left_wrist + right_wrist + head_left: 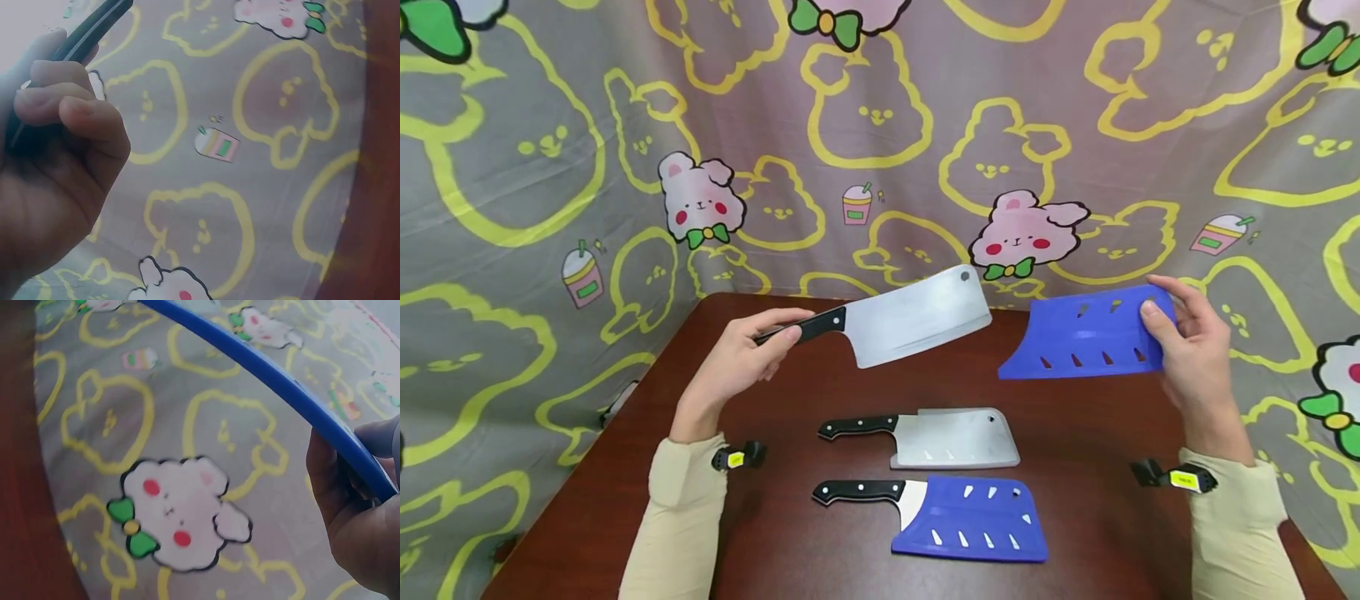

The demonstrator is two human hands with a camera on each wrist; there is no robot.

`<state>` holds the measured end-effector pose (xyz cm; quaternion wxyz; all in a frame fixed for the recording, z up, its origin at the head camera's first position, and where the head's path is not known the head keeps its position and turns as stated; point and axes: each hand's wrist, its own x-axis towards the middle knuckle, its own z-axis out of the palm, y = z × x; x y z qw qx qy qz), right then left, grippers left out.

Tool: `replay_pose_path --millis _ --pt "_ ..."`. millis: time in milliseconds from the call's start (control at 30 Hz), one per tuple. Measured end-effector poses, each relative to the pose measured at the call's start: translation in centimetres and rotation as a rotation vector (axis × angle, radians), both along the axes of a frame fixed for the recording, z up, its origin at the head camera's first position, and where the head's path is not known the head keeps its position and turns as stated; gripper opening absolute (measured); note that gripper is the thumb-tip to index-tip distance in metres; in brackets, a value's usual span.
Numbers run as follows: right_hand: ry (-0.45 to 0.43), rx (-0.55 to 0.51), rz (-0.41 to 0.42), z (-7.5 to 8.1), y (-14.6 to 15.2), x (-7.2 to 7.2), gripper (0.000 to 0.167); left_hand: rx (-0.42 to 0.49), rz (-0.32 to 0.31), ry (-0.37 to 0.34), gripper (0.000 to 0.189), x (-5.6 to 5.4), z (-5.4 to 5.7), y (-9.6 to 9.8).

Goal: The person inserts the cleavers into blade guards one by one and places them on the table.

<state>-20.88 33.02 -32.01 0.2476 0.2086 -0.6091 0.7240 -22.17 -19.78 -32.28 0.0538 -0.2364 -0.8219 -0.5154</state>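
Note:
My left hand (745,354) grips the black handle of a bare cleaver (917,317), raised over the table with its blade pointing right. In the left wrist view, curled fingers (81,112) wrap that dark handle (94,28). Off to the right, my right hand (1195,350) pinches the end of a blue blade cover (1090,329) with slots cut in it, thumb on the near face. The cover hangs apart from the cleaver blade, its wide end towards it. Edge-on in the right wrist view, the cover (275,381) runs between thumb and fingers.
On the dark red-brown table (775,542) lie two more cleavers, handles to the left. The farther cleaver (857,425) wears a translucent cover (958,437); the nearer cleaver (861,490) has a blue slotted cover (973,521). A cartoon-printed curtain (880,125) hangs behind and at the sides.

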Motion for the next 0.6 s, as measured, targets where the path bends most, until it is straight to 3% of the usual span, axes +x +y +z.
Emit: replay_pose_path --millis 100,367,600 --pt "0.019 -0.066 0.035 0.7 -0.6 0.1 0.041 0.027 -0.013 0.052 0.029 0.1 0.5 0.4" --pt "0.04 -0.229 0.033 1.7 -2.4 0.3 0.04 0.139 -0.05 0.165 0.028 0.0 1.1 1.3" --pt "0.07 -0.227 -0.01 1.6 -3.0 0.2 0.044 0.192 -0.074 0.181 0.027 0.2 1.3 1.4"
